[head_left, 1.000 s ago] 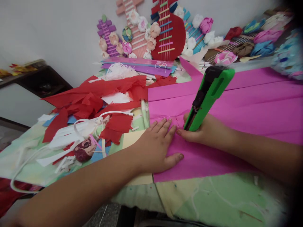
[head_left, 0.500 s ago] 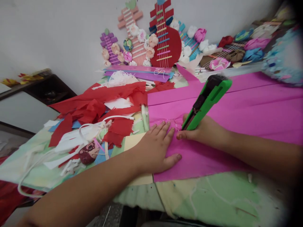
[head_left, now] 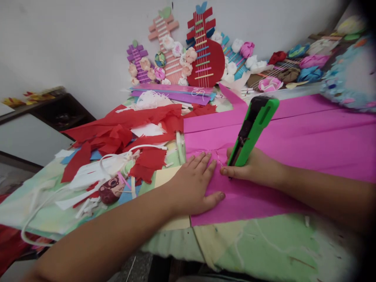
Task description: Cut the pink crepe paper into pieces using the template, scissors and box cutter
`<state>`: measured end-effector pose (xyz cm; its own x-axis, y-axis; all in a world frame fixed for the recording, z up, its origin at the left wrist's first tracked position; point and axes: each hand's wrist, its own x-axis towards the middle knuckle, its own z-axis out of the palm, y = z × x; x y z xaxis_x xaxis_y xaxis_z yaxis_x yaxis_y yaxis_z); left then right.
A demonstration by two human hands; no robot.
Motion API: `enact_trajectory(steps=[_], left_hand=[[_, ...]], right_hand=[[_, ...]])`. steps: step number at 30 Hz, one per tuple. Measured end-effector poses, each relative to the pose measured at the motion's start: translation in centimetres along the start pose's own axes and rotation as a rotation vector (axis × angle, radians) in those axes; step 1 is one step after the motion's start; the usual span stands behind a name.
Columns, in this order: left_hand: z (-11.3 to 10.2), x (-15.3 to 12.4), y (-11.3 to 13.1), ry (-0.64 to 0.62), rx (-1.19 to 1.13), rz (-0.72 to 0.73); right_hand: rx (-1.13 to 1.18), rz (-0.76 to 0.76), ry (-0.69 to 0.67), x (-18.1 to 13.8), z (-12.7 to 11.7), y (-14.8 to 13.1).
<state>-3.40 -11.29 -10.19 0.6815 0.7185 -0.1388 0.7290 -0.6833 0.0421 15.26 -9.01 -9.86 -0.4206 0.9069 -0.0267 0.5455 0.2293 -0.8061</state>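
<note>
My left hand (head_left: 192,186) lies flat with fingers spread on the left part of a large pink paper sheet (head_left: 305,143). In my right hand (head_left: 258,167) is a green and black utility knife (head_left: 252,131), gripped low and leaning up to the right. Its dark tip meets the sheet just below my thumb. A thin broken line curves across the paper from above my left fingertips toward the right thumb. Under the sheet's left edge, a cream paper (head_left: 164,176) partly shows. The inner fingers of my right hand are hidden behind the knife.
Torn red paper (head_left: 117,135), a white cord (head_left: 38,203) and a maroon face-printed piece (head_left: 110,190) lie to the left. Paper guitars, including a red one (head_left: 207,62), lean on the wall behind white string (head_left: 152,99). A blue fringed object (head_left: 346,74) stands at right.
My right hand has drawn the knife slightly toward me and tilted it more upright. Its tip now shows below the thumb. My left hand has stayed in place.
</note>
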Motion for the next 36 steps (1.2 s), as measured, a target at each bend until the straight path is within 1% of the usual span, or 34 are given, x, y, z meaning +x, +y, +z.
enact_trajectory(steps=[7, 11, 15, 17, 20, 24, 29, 36], left_hand=[[0.0, 0.0, 0.0, -0.006, -0.006, -0.006], [0.0, 0.0, 0.0, 0.006, -0.005, -0.003], [0.3, 0.0, 0.0, 0.018, 0.009, 0.002], [0.4, 0.0, 0.0, 0.026, 0.019, 0.005], [0.4, 0.0, 0.0, 0.033, 0.026, 0.012], [0.4, 0.0, 0.0, 0.034, 0.025, 0.014], [0.4, 0.0, -0.1, 0.028, 0.028, 0.015], [0.3, -0.1, -0.1, 0.029, 0.032, 0.020]], right_hand=[[-0.062, -0.053, 0.006, -0.1, 0.2, -0.1], [-0.096, -0.095, -0.023, -0.4, 0.2, -0.6], [-0.125, -0.104, -0.022, -0.3, 0.2, -0.4], [-0.130, -0.085, -0.004, -0.1, 0.1, -0.1], [-0.122, -0.043, 0.010, 0.0, 0.0, -0.1], [-0.082, -0.003, -0.005, 0.0, -0.2, -0.3], [0.018, -0.048, 0.017, -0.1, -0.5, 0.3], [0.039, -0.107, -0.063, -0.1, -0.3, 0.7]])
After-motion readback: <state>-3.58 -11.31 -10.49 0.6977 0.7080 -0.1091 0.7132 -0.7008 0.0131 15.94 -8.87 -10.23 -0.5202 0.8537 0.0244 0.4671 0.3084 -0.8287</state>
